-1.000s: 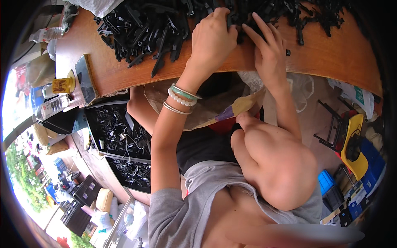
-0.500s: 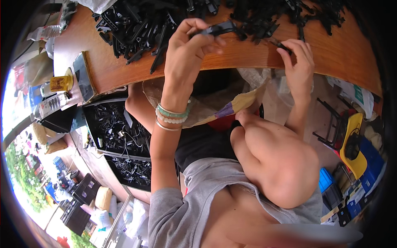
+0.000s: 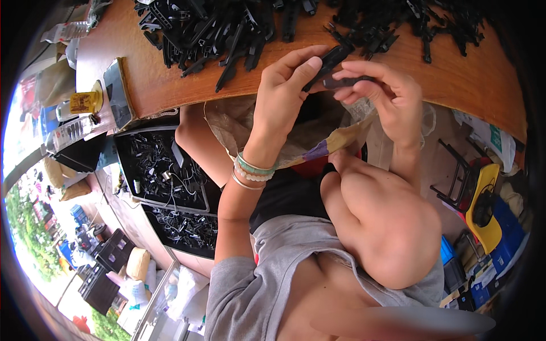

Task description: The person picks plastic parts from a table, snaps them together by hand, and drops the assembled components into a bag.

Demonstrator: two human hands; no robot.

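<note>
Between the thumb and fingers of my left hand is a long black plastic part, slanting up to the right over the table's near edge. My right hand pinches a slim dark piece that points at the black part, close to its lower end. Whether the two touch I cannot tell. Below my hands a brown woven sack hangs open between the table and my lap. Its inside is mostly dark.
Piles of similar black plastic parts lie on the wooden table, with a second heap at the right. Black trays of small parts stand at the lower left. A yellow stool is at right.
My hands have come together over the sack. The left moved right and down with the black plastic part, and the right moved left, bringing the slim dark piece up to it.
</note>
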